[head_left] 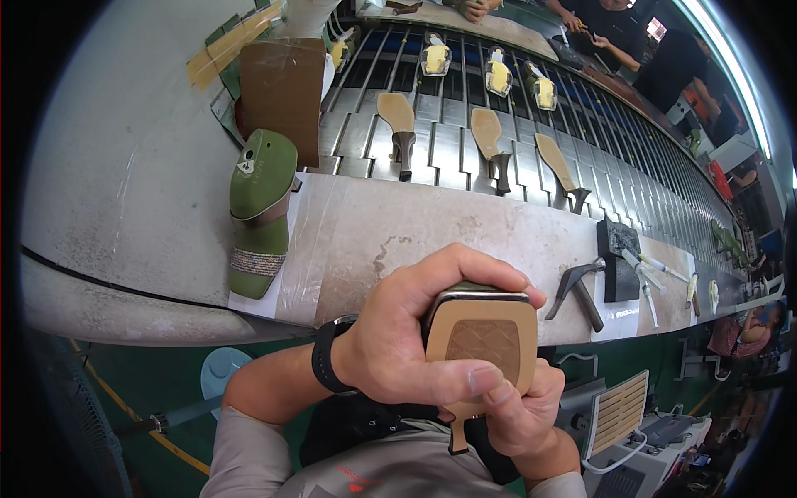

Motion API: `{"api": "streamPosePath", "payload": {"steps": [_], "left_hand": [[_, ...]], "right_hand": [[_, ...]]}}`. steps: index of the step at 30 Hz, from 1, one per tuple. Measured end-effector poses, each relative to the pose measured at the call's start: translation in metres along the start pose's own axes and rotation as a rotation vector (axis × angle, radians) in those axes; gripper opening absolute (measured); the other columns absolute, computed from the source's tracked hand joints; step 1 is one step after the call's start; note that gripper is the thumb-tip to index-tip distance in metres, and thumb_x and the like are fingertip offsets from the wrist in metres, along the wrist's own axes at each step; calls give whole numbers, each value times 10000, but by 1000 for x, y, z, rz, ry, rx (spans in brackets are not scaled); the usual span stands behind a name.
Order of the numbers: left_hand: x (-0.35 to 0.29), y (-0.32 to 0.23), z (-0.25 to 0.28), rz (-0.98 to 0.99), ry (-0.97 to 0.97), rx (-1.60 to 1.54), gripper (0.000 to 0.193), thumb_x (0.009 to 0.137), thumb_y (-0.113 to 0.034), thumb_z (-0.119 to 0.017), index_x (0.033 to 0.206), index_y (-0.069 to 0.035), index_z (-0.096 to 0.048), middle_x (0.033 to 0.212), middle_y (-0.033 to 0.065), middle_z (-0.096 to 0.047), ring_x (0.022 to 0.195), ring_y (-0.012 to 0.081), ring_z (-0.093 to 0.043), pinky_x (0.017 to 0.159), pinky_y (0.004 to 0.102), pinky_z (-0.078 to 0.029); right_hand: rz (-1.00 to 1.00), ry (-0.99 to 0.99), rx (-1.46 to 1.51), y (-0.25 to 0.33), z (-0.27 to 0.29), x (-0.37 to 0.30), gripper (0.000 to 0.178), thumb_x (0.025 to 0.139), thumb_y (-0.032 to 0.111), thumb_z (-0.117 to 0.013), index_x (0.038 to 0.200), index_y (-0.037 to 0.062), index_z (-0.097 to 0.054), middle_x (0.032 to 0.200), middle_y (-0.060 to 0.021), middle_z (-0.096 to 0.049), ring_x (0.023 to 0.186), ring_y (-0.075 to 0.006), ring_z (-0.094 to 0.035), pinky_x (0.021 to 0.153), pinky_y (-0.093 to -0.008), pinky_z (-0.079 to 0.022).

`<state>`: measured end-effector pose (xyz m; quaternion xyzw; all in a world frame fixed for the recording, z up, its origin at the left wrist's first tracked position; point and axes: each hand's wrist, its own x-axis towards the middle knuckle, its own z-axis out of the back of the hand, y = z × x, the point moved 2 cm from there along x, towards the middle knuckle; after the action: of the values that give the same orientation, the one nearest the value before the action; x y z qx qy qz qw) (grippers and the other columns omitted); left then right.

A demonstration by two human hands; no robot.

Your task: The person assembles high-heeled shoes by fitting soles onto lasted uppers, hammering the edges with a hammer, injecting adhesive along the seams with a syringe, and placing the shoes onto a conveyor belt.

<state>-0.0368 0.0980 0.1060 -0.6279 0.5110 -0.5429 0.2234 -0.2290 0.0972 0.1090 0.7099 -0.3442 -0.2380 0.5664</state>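
A heeled shoe (490, 336) is held sole up in front of my body, above the bench's near edge. Its tan outsole has a darker textured patch, and a bit of green shows at the toe. My left hand (394, 332) wraps round the toe from the left, fingers over the far side and thumb on the sole. My right hand (527, 411) grips the shoe from the lower right, its thumb meeting the left thumb. A slim heel (458, 436) points toward me below the hands. On the bench to the left lies a green sandal (264, 178) with a glittery strap.
A hammer (579, 290), a black block (616, 257) and several white syringe-like tools (647, 278) lie on the bench's right. Beyond the bench, a slatted conveyor (427, 153) carries tan heeled soles (486, 133) and shoes with yellow pieces (498, 76). Other people (610, 33) work across it.
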Motion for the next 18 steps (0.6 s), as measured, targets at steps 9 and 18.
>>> {"api": "streamPosePath", "payload": {"steps": [9,18], "left_hand": [[1,-4,-1,15,-7,28,647,896,-256,-830,1367,62,-521,1343,309,-667,1249,327,-696,1065,451,-573],[0,-11,-9,103,-77,-198,628,1051,-448,-630,1371,82,-525,1375,342,-637,1268,368,-680,1106,488,-536]], "right_hand": [[17,18,6,-1,2,1,322,1079,173,-635,1027,-122,-755,866,-176,-798,740,-201,-779,612,-301,-615],[-14,32,-69,5,3,-2,358,1091,197,-616,987,-116,-755,842,-163,-796,732,-186,-775,601,-294,-612]]}}
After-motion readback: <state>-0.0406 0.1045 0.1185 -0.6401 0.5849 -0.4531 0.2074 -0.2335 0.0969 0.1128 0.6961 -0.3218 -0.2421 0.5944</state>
